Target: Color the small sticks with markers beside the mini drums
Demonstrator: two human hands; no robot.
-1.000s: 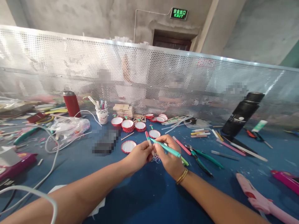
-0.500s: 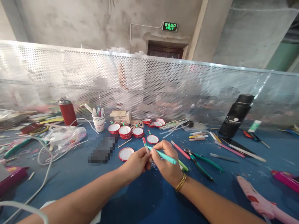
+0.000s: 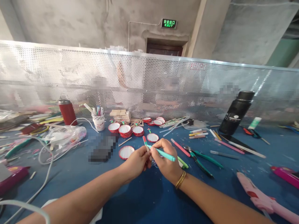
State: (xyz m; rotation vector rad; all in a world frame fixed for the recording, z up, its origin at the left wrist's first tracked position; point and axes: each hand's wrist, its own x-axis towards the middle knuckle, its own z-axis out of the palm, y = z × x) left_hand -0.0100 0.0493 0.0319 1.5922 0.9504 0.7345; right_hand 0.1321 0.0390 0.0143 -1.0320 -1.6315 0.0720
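Note:
My left hand (image 3: 137,161) pinches a small flat stick (image 3: 145,142), its upper part coloured red and green. Closed around a teal marker (image 3: 164,154), my right hand (image 3: 167,160) holds the pen's tip against or very near the stick. A gold bracelet circles the right wrist. Just beyond my hands lies a round red-rimmed white piece (image 3: 152,137), with a small green and red stick at its edge. Another such piece (image 3: 126,152) rests beside my left hand, and stacks of them (image 3: 125,131) stand farther back.
A phone-like dark object (image 3: 104,148) and paper cup (image 3: 98,122) are on the left, near a red bottle (image 3: 67,112). Right of my hands are green-handled pliers (image 3: 201,161), markers (image 3: 198,134), a black bottle (image 3: 237,113) and a pink glue gun (image 3: 263,196).
The view has shifted very slightly. Both hands keep their grips, and the teal marker has moved a little against the stick.

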